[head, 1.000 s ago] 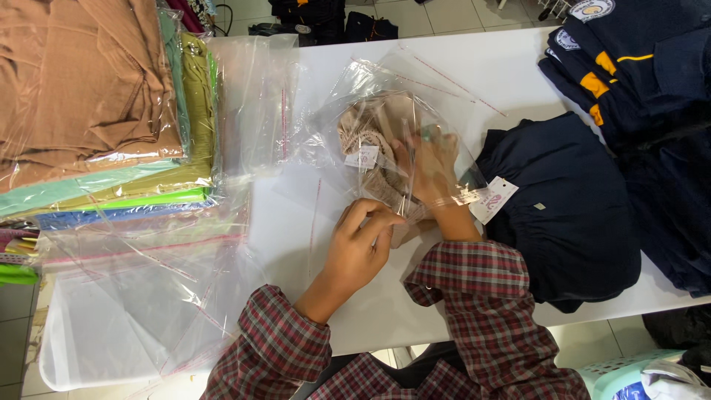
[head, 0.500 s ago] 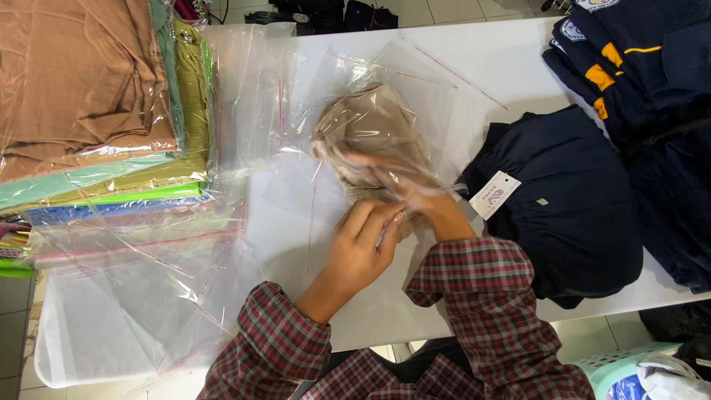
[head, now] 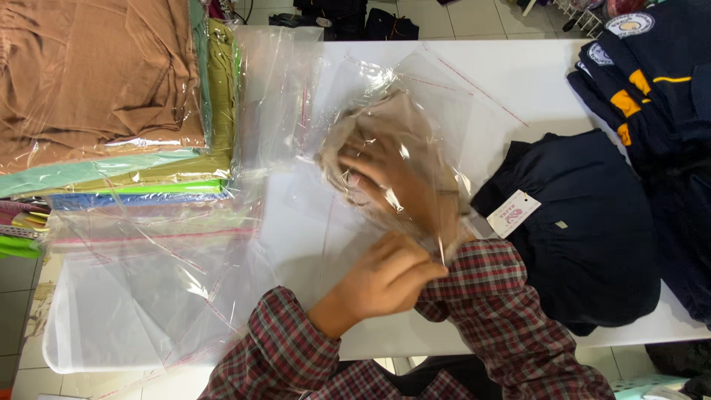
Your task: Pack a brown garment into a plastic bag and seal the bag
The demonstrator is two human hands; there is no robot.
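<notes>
White table [head: 518, 81], clear bag [head: 415, 126] holding beige garment [head: 392, 122], right hand [head: 400, 181] inside gripping it, left hand [head: 389, 278] pinching bag's mouth

Long sleeves, red-and-dark plaid with thin white lines, on both arms; left hand [head: 385, 278] bare, right hand [head: 396, 181] bare, no rings visible.

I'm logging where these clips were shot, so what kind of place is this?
Probably a clothing shop's or small garment workshop's packing table: stacks of bagged folded garments, loose clear plastic bags, and a tagged navy garment beside the hands bagging a tan piece.
</notes>
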